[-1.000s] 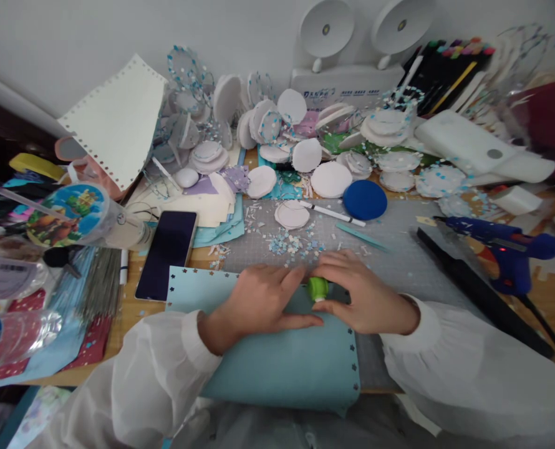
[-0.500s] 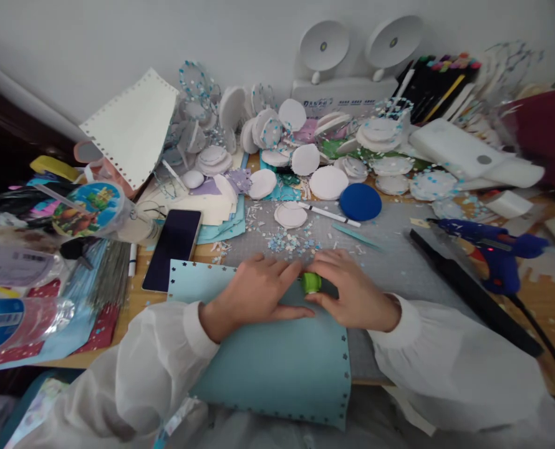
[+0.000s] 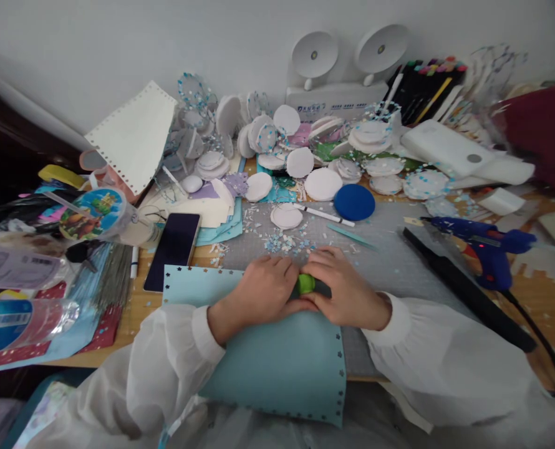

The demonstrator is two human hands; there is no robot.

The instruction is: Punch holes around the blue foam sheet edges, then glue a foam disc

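A light blue sheet of paper [image 3: 277,368] lies in front of me, with small flower-shaped holes along its edges. At its far edge is a small green craft punch [image 3: 306,284], partly hidden between my hands. My right hand [image 3: 345,290] is closed round the punch from the right, fingers over the top and thumb in front. From the left, my left hand [image 3: 263,290] presses against it, fingers curled and thumb reaching along its near side. The left forearm rests over the sheet. Small blue and white paper flowers [image 3: 284,242] are scattered just beyond.
A grey cutting mat [image 3: 390,249] lies under the work. To the right are a blue glue gun [image 3: 487,243] and a long black tool [image 3: 464,287]. A phone [image 3: 172,252] and lidded cup [image 3: 95,215] stand left. White paper discs [image 3: 323,184] crowd the back.
My left hand has moved in against the punch, its thumb now by the right thumb. My right hand stays on the punch. The whole view has shifted slightly.
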